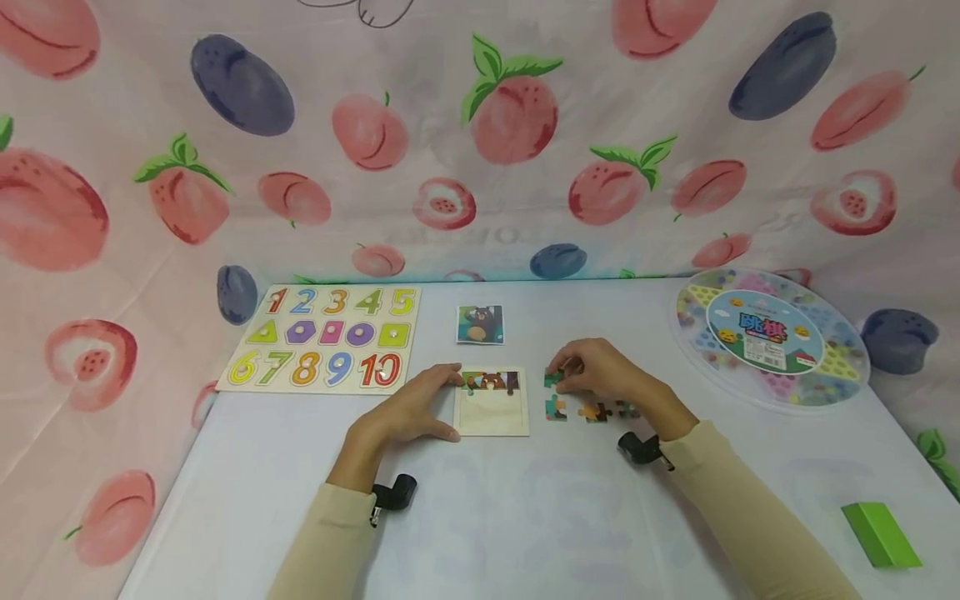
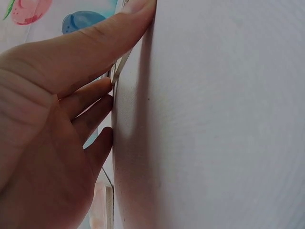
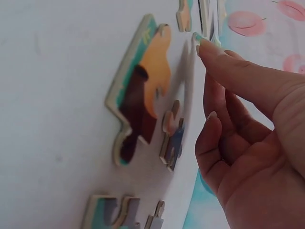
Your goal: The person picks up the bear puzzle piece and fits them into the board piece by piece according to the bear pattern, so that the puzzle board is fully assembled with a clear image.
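Cream number board [image 1: 317,333]: lay left of the left grip [image 1: 411,410]. Left grip: spread against the left edge of the puzzle tray [image 1: 491,417], partly filled along its top. Green puzzle piece [image 1: 552,378]: was pinched in the right grip [image 1: 602,370]. Loose pieces [image 1: 597,412]: lay on the surface [image 1: 495,517] just nearside of that grip; a dragging finger could have scattered them.

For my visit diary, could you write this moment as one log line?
left hand: at puzzle board left edge | right hand: pinching piece | board: filled along top | loose pieces: right of board
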{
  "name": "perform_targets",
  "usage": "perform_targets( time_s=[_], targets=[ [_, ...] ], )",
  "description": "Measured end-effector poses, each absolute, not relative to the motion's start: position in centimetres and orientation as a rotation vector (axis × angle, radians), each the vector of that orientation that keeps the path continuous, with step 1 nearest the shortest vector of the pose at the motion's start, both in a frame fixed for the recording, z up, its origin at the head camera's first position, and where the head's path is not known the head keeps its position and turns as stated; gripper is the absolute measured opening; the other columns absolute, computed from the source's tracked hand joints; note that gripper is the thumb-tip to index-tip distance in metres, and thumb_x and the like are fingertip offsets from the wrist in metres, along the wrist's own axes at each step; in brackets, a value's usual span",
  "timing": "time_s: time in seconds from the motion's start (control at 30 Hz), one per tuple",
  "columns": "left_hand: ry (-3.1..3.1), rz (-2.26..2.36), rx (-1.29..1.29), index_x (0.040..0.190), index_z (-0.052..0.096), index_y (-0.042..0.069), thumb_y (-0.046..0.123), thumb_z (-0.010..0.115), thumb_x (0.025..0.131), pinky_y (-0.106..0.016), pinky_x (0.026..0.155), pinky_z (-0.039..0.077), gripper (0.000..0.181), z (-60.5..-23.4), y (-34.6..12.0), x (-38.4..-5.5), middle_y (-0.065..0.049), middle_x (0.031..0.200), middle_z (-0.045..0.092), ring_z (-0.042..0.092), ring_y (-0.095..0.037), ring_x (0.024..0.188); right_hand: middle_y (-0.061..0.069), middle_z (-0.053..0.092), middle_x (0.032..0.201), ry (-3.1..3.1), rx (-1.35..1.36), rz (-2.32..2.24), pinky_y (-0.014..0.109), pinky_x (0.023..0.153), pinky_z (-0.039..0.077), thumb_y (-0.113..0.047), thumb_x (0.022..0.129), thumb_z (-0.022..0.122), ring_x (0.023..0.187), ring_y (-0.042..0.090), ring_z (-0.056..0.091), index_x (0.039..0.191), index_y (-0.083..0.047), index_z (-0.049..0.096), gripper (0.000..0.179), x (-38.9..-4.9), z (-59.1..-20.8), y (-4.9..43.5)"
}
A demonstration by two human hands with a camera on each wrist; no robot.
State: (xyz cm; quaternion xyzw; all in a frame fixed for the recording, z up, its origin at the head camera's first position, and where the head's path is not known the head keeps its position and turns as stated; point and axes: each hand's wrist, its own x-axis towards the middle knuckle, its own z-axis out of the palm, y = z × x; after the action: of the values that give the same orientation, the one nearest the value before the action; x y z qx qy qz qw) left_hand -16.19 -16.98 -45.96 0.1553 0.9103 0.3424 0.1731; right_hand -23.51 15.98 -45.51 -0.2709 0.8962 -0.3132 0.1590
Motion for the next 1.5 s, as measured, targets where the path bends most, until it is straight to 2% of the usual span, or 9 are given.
perform_targets(
  time_s=[0.1,0.37,0.73,0.9,1.03,1.23,1.5],
  targets=[
    [2.575,0.979,0.432,0.135,0.057,0.012,0.017,0.093,0.072,-0.047,0.133,0.021,0.073,-45.9,-17.0,-16.2,-0.005,0.166,0.037,0.026,-0.029,0.159,0.006,0.075,0.099,2.566,-0.787,-0.903,0.024,0.074,0.056,-0.013,0.086,0.081,0.086,0.013,0.065,0.109,-0.009,0.077,0.023,-23.5,-45.4,16.0],
    [2.577,0.982,0.430,0.135,0.057,0.011,0.017,0.093,0.072,-0.047,0.133,0.021,0.073,-45.9,-17.0,-16.2,-0.005,0.166,0.037,0.026,-0.029,0.159,0.011,0.075,0.112,2.578,-0.808,-0.988,0.019,0.069,0.056,-0.011,0.087,0.080,0.092,0.018,0.072,0.113,-0.008,0.074,0.027,-23.3,-45.0,15.2],
    [2.580,0.981,0.412,0.135,0.058,0.013,0.017,0.093,0.071,-0.048,0.133,0.022,0.073,-46.0,-17.0,-16.1,-0.004,0.166,0.037,0.026,-0.029,0.159,0.009,0.072,0.118,2.519,-0.790,-1.070,0.024,0.080,0.060,-0.012,0.089,0.078,0.094,0.014,0.070,0.117,-0.010,0.073,0.028,-22.9,-44.8,12.6],
    [2.574,0.987,0.421,0.136,0.057,0.013,0.018,0.093,0.072,-0.049,0.132,0.022,0.073,-46.2,-17.1,-16.3,-0.004,0.167,0.036,0.026,-0.029,0.159,0.011,0.068,0.120,2.448,-0.811,-1.130,0.032,0.085,0.064,-0.010,0.091,0.076,0.102,0.022,0.075,0.119,-0.009,0.073,0.029,-22.5,-44.8,11.6],
    [2.568,0.988,0.439,0.136,0.057,0.012,0.019,0.092,0.073,-0.048,0.133,0.021,0.073,-46.1,-17.2,-16.3,-0.005,0.167,0.036,0.026,-0.029,0.159,0.012,0.068,0.121,2.410,-0.806,-1.152,0.033,0.086,0.064,-0.012,0.091,0.076,0.105,0.025,0.076,0.119,-0.009,0.073,0.029,-22.2,-44.9,10.9],
    [2.564,0.983,0.454,0.137,0.056,0.012,0.020,0.092,0.073,-0.048,0.133,0.020,0.074,-46.0,-17.4,-16.3,-0.006,0.167,0.036,0.026,-0.029,0.159,0.014,0.071,0.123,2.373,-0.809,-1.147,0.029,0.080,0.063,-0.014,0.090,0.077,0.099,0.021,0.077,0.116,-0.009,0.075,0.026,-21.9,-44.9,9.7],
    [2.564,0.990,0.461,0.137,0.056,0.012,0.021,0.092,0.073,-0.047,0.133,0.021,0.074,-46.0,-17.4,-16.4,-0.005,0.166,0.036,0.026,-0.029,0.159,0.013,0.075,0.115,2.351,-0.885,-1.179,0.024,0.077,0.062,-0.013,0.087,0.080,0.094,0.018,0.075,0.108,-0.007,0.077,0.022,-21.7,-45.0,8.3]
  ],
)
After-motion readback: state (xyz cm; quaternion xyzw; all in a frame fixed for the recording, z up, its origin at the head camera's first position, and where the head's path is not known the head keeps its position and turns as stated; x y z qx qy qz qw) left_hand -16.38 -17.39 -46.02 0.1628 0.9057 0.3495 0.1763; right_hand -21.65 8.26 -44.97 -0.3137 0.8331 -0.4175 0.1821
